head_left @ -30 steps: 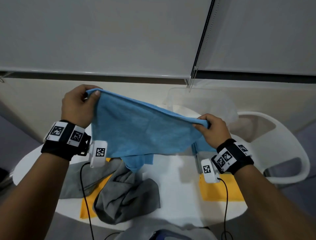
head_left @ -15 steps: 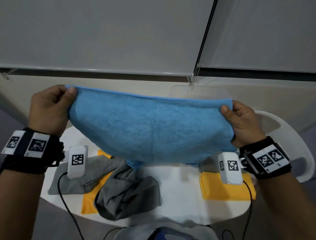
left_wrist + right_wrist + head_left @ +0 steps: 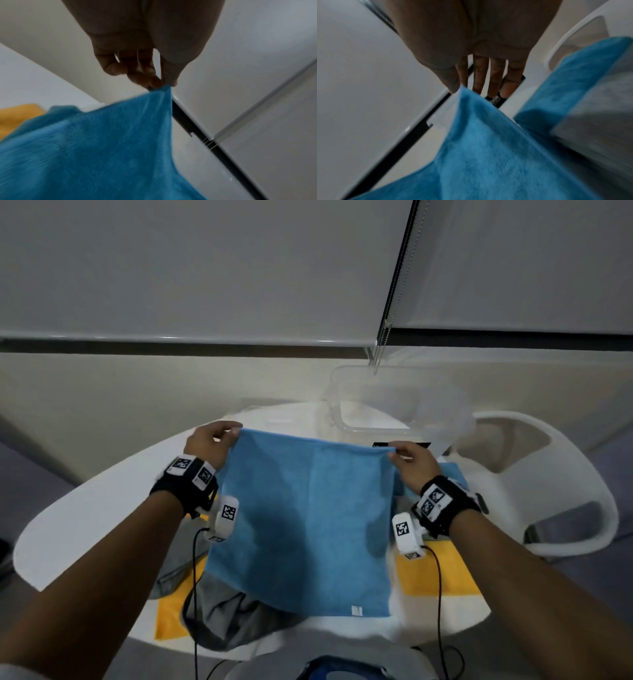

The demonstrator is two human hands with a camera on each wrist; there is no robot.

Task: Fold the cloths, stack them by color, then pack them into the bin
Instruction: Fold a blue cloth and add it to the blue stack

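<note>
Head view: we now have the blue cloth [image 3: 305,525] spread full and square, where half a second ago it was held up high, bowed and partly doubled; we judge the shake-out done and the first fold next. Left hand [image 3: 210,445] pinches the far left corner, right hand [image 3: 412,463] pinches the far right corner, and the cloth runs from both hands back toward us, its near edge draping over the grey cloth [image 3: 226,621]. A yellow cloth [image 3: 435,573] lies below the right hand's wrist on the surface [image 3: 85,515]; the clear bin [image 3: 394,402] sits just beyond the right hand, with nothing visible inside. Left wrist view: thumb and fingertips [image 3: 154,81] close on the corner, cloth falling away beneath the hand. Right wrist view: thumb nips the corner, the other fingers [image 3: 481,75] extended behind it; a second blue cloth [image 3: 573,83] lies off to the hand's right.
</note>
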